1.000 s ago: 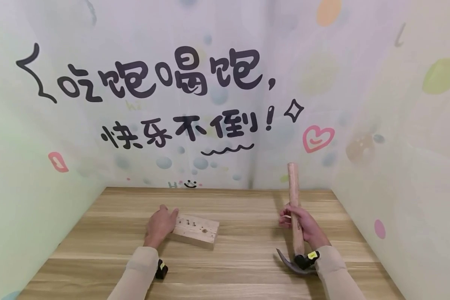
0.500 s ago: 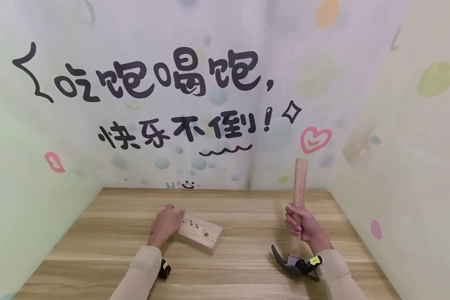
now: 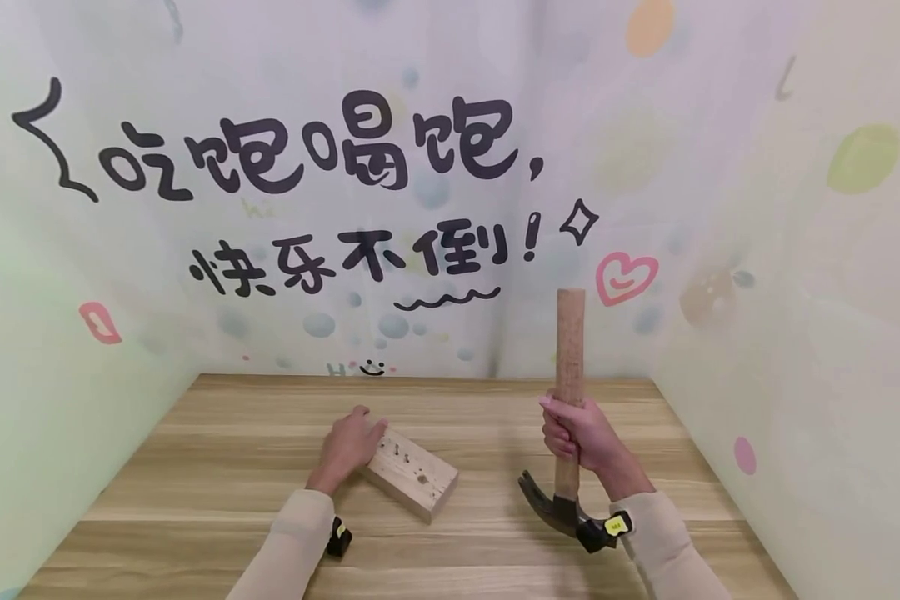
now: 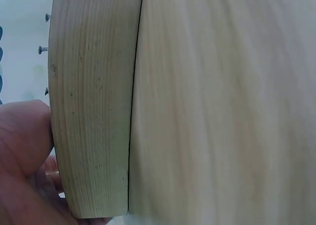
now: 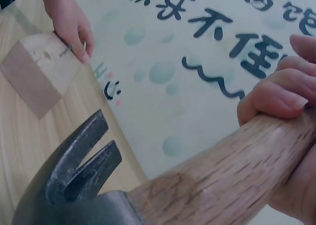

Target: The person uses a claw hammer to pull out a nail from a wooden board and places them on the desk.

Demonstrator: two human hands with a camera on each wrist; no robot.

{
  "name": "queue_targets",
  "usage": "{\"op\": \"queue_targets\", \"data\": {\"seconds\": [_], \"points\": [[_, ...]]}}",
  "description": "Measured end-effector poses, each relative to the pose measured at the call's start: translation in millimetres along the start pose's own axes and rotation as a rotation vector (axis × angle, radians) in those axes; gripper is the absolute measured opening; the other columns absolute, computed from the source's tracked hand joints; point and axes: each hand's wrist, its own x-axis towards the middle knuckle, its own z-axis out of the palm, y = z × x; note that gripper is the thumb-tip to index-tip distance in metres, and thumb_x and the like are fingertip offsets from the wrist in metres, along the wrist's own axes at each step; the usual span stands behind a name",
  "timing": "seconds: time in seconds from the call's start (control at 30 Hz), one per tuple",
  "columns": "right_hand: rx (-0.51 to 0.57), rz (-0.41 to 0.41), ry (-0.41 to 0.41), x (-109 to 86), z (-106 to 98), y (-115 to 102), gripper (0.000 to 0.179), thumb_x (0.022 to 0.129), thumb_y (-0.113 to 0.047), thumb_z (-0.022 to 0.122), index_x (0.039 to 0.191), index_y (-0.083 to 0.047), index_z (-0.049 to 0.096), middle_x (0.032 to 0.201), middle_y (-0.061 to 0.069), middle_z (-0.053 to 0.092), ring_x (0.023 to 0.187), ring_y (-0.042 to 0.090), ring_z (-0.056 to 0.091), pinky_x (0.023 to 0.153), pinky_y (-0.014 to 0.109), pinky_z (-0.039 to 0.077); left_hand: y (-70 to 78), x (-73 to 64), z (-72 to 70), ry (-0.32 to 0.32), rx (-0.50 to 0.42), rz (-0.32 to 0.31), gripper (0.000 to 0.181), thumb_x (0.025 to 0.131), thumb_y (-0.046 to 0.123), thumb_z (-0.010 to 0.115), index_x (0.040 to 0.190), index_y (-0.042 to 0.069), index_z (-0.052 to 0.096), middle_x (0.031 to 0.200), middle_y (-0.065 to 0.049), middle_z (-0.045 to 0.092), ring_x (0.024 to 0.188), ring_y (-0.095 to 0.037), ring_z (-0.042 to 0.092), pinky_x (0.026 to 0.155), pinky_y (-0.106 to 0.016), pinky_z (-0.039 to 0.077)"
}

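A wooden block (image 3: 412,475) lies on the table, broad face up. Several nails (image 3: 397,451) stick up from that face near its far left end. My left hand (image 3: 347,450) holds that end; in the left wrist view the thumb (image 4: 27,131) lies along the nailed face and fingertips show past the end. My right hand (image 3: 581,437) grips the wooden handle of a claw hammer (image 3: 568,342) at its middle, fingers wrapped round. The handle's free end points up; the metal head hangs below, by the wrist, its claw (image 5: 94,156) turned toward the block.
The wood-grain table (image 3: 270,417) meets a printed backdrop (image 3: 450,333) at its far edge, with pale walls at both sides. A black device with a yellow label (image 3: 617,524) sits at the right wrist, and another at the left wrist.
The block has turned clockwise and shifted right with my left hand. My right hand's fingers have wrapped more fully round the handle, and the hammer has swung left.
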Motion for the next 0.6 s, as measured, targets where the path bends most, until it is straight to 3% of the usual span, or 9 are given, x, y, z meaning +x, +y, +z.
{"op": "queue_targets", "data": {"seconds": [0.33, 0.6], "points": [[-0.145, 0.028, 0.018, 10.7, 35, -10, 0.042, 0.106, -0.017, 0.045, 0.068, -0.004, 0.034, 0.052, -0.008, 0.035, 0.039, 0.003, 0.035, 0.036, 0.023, 0.028, 16.0, 1.0, 13.2, -0.038, -0.004, 0.088, 0.053, 0.101, 0.038, 0.055, 0.14, 0.003, 0.05, 0.135, -0.026, 0.056, 0.125, -0.049, 0.049, 0.1, -0.062, 0.04], [-0.184, 0.08, 0.033, 18.3, 54, -4, 0.047, 0.104, -0.022, 0.05, 0.066, -0.002, 0.033, 0.05, -0.009, 0.037, 0.037, 0.002, 0.034, 0.037, 0.021, 0.03, 30.5, -0.2, 25.8, -0.074, -0.022, 0.174, 0.05, 0.101, 0.036, 0.056, 0.139, 0.004, 0.052, 0.134, -0.024, 0.057, 0.127, -0.047, 0.048, 0.102, -0.06, 0.04]]}}
